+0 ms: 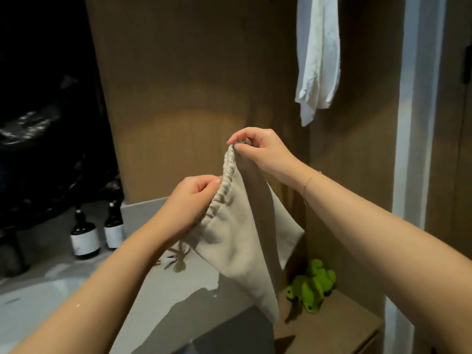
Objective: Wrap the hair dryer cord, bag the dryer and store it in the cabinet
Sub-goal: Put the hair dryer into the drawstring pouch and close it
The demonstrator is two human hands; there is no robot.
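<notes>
Grey counter (158,284) carries two dark bottles (84,236) with white labels, standing side by side at its back left. Beside it, a lower wooden shelf (332,325) holds a green frog toy (311,287).

A white towel (318,54) hangs above a green frog toy (313,286); two dark bottles (84,235) stand left.
</notes>
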